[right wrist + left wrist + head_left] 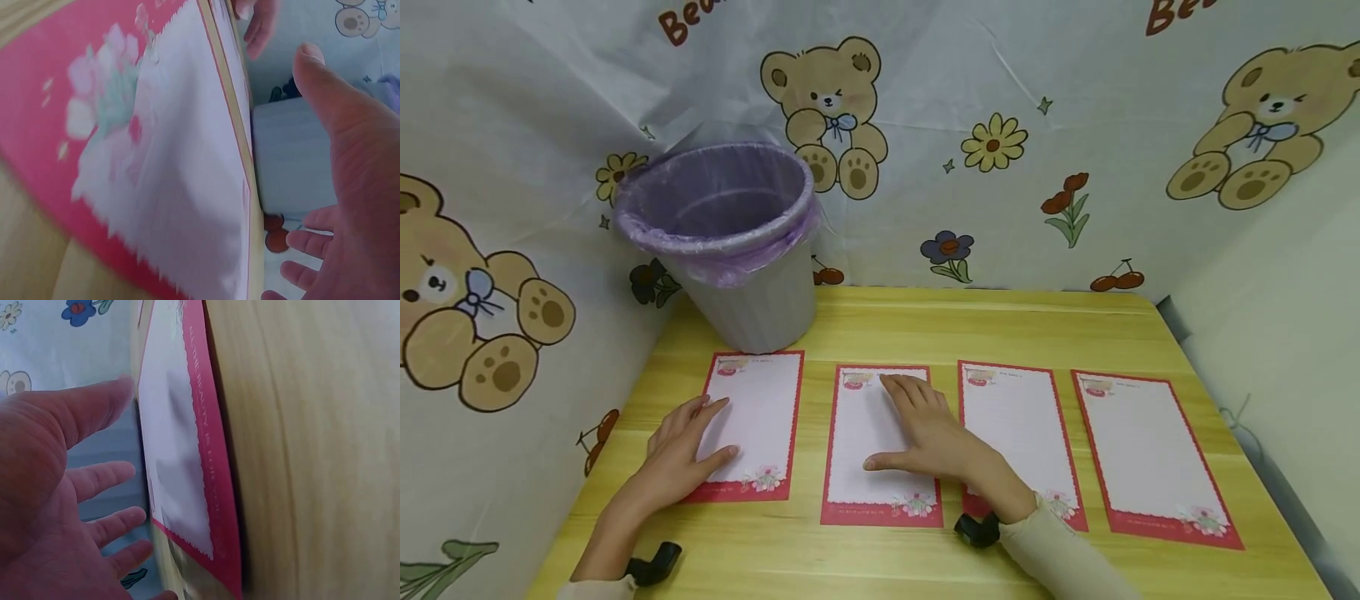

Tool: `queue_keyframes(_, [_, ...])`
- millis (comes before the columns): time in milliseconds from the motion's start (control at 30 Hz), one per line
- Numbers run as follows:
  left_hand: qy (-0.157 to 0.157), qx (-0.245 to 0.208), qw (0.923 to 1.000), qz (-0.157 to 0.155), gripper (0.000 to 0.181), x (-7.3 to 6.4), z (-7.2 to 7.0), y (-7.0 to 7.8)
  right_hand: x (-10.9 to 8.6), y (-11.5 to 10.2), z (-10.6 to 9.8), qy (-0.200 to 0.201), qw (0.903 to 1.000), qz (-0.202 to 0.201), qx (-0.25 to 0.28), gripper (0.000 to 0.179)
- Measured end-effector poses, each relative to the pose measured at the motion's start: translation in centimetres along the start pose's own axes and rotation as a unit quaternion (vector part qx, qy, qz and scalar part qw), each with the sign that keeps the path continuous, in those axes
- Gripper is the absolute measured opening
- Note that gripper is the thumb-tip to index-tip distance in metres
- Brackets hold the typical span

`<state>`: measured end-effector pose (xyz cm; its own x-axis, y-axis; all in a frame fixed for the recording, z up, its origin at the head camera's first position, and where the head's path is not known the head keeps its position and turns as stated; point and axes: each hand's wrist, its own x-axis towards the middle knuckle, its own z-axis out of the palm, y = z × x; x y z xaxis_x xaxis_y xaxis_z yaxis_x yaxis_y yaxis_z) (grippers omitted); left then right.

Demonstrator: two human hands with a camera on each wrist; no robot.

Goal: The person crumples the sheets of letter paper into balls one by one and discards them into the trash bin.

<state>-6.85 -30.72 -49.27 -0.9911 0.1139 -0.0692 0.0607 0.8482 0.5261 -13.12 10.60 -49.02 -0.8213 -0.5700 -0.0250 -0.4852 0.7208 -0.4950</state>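
Four is avoided here: several red-bordered sheets of letter paper lie in a row on the wooden table. My left hand (679, 457), fingers spread, hovers at the left edge of the leftmost sheet (760, 417) and holds nothing. Over the second sheet (857, 458) is my right hand (928, 429), thumb apart from its extended fingers, also holding nothing. In the left wrist view the left hand (56, 481) shows a bare palm beside a sheet (175, 425). The right wrist view has the right hand (356, 175) apart from the paper (187, 162).
A grey bin (752, 300) with a purple liner stands at the back left, behind the leftmost sheet. Two further sheets, a third (1015, 425) and a fourth (1150, 450), lie to the right. Bear-printed cloth (910, 100) hangs behind the table (1000, 325).
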Motion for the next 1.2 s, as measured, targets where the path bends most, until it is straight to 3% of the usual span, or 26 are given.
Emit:
queue_keyframes(400, [-0.019, 0.018, 0.9997, -0.001, 0.083, 0.5, -0.2, -0.4, 4.4, -3.1, 2.3, -0.018, 0.9983, -0.051, 0.022, 0.118])
queue_keyframes(867, [-0.003, 0.040, 0.9989, -0.025, 0.105, 1.3, -0.5, -0.8, 8.2, -6.7, 4.1, -0.051, 0.9942, -0.088, -0.037, 0.111])
queue_keyframes(1200, [-0.029, 0.047, 0.9982, -0.023, 0.117, 1.3, -0.6, -1.2, 9.6, -7.0, 5.8, -0.075, 0.9918, -0.070, -0.076, 0.125])
